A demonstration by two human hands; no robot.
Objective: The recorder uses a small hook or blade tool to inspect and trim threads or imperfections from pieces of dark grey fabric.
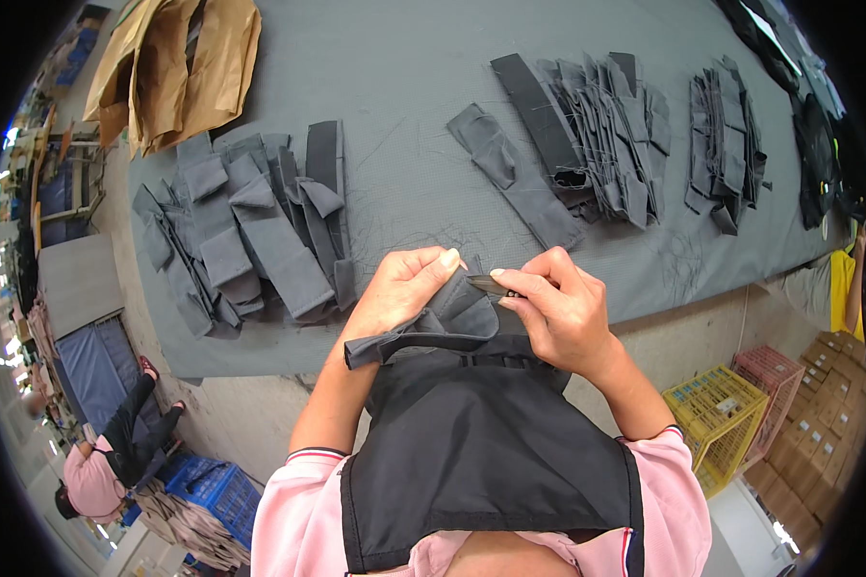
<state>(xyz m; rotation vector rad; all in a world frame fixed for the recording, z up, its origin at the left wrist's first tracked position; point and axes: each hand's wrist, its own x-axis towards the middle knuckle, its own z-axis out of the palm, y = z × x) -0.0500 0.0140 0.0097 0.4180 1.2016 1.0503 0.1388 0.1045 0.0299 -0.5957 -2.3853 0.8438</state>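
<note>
Close in front of my black apron, my left hand (pixel 404 291) grips a folded dark grey sewn fabric piece (pixel 457 317), thumb on top near its upper edge. One end of the piece hangs over toward my left wrist. My right hand (pixel 566 313) pinches small dark thread snips (pixel 487 285), their tip touching or very near the fabric's edge; I cannot tell whether the blades are apart. Beyond my left hand lies a pile of similar grey pieces (pixel 277 245). A single piece (pixel 522 188) lies beyond my right hand, beside a stacked bundle (pixel 597 144).
Loose threads are scattered over the grey-covered table (pixel 385 82). Another bundle (pixel 726 144) lies at the right, a brown paper bag (pixel 178 72) far left. Yellow (pixel 714 418) and red (pixel 770 385) crates and cartons (pixel 818 413) stand lower right. A person (pixel 101 476) sits lower left.
</note>
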